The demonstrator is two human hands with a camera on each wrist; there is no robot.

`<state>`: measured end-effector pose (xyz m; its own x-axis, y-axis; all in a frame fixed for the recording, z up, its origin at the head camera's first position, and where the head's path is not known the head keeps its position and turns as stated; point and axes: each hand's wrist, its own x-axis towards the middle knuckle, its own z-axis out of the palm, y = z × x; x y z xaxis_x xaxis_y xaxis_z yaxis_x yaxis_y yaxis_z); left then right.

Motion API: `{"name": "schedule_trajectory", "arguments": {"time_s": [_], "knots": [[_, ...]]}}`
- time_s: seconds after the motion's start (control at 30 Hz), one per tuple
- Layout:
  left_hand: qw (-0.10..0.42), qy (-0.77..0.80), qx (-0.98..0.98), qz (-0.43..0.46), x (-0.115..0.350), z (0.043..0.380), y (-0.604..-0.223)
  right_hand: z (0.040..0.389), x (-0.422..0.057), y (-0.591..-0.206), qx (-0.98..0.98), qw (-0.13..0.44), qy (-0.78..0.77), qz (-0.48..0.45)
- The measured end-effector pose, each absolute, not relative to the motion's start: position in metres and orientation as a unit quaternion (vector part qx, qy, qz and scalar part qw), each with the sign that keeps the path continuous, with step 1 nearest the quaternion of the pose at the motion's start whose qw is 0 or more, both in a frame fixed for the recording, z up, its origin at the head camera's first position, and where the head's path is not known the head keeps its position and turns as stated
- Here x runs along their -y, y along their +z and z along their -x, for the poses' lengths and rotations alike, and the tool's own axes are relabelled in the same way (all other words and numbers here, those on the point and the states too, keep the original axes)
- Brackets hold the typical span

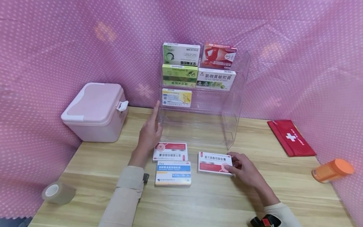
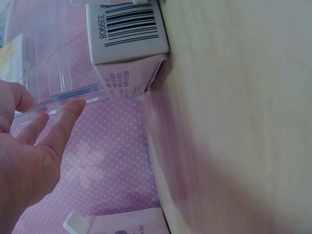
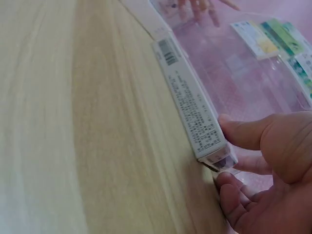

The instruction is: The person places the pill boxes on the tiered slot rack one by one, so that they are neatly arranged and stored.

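Observation:
My right hand (image 1: 244, 167) pinches the right end of a red-and-white medicine box (image 1: 214, 165), thumb on one side and fingers on the other; the right wrist view shows the box (image 3: 190, 97) close over the tabletop. My left hand (image 1: 148, 134) is at the left side of a clear acrylic display rack (image 1: 198, 126), its index finger straight along the side panel. In the left wrist view, its fingers (image 2: 66, 124) are spread at the panel's edge. Another red-and-white medicine box (image 1: 170, 151) lies below it, with a blue-and-white medicine box (image 1: 173, 174) in front.
Upper tiers of the rack hold several medicine boxes, including a green one (image 1: 180, 75) and a red one (image 1: 219, 56). A pink lidded case (image 1: 93, 110) and a tape roll (image 1: 58, 192) stand left. Right are a red first aid pouch (image 1: 292, 137) and an orange bottle (image 1: 333, 170).

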<state>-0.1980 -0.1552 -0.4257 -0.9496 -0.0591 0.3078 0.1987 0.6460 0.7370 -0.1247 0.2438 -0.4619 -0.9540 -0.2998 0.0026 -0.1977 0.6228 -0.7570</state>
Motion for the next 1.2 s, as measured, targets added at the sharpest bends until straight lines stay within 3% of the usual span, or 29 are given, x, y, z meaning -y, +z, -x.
{"name": "schedule_trajectory", "arguments": {"time_s": [0.4, 1.2], "knots": [[0.160, -0.418, 0.893, 0.044, 0.156, 0.197, -0.427, 0.115, -0.250, -0.455, -0.848, 0.123, -0.504, 0.111], [0.155, -0.423, 0.892, 0.041, 0.155, 0.197, -0.427, 0.116, -0.257, -0.450, -0.839, 0.101, -0.524, 0.104]]}}
